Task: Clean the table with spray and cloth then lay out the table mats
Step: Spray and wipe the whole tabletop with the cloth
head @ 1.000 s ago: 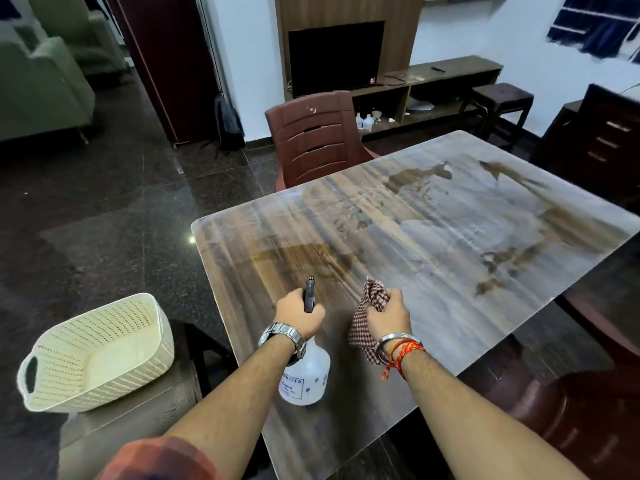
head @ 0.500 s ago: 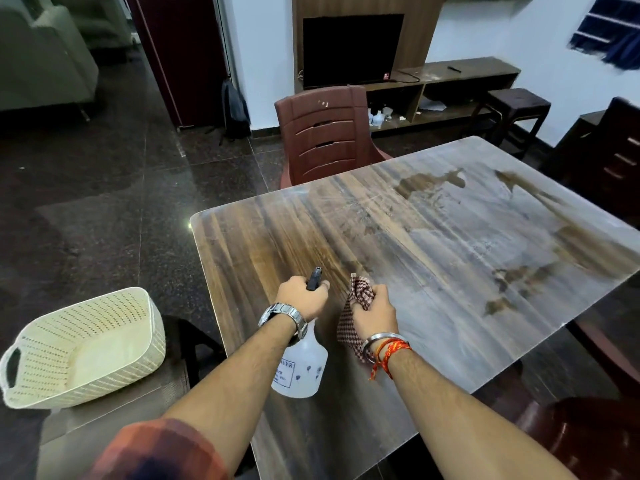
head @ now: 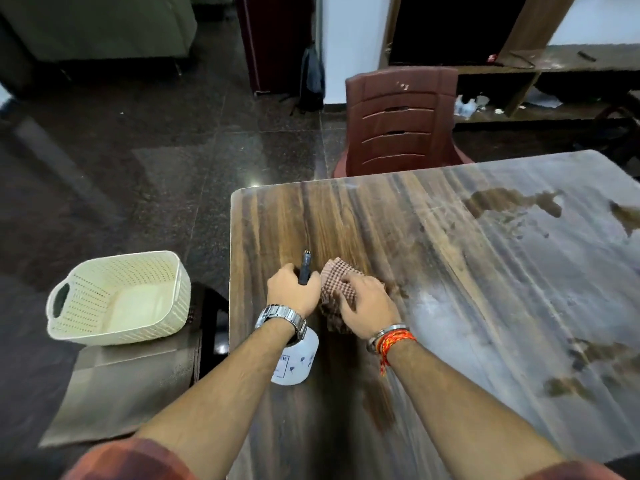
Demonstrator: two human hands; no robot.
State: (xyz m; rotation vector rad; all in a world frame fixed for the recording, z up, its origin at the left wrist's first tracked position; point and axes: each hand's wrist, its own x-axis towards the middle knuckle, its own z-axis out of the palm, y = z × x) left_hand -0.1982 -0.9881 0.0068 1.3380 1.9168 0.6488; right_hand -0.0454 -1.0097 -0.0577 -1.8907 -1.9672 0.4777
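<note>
Wiping the wooden table (head: 450, 271), spray in hand.
Left hand (head: 292, 291) gripping spray bottle (head: 296, 358); right hand (head: 369, 306) pressing checked cloth (head: 337, 275) flat. Cream basket (head: 117, 299) lower left; maroon chair (head: 401, 123) top centre.

Setting is reading as a home, a combined dining and living room; a wood-grain dining table (head: 433, 271) is taking up the right half of the view, with a maroon plastic chair (head: 401, 123) standing against its far edge; a dark polished stone floor (head: 156, 168) is running back to a pale upholstered sofa (head: 97, 26) at far left; a dark television screen (head: 450, 26) is sitting in a wooden wall unit (head: 540, 67) along the far white wall; a cream perforated basket (head: 117, 299) is resting on woven mats (head: 121, 386) on a low seat just off the table's left edge.
</note>
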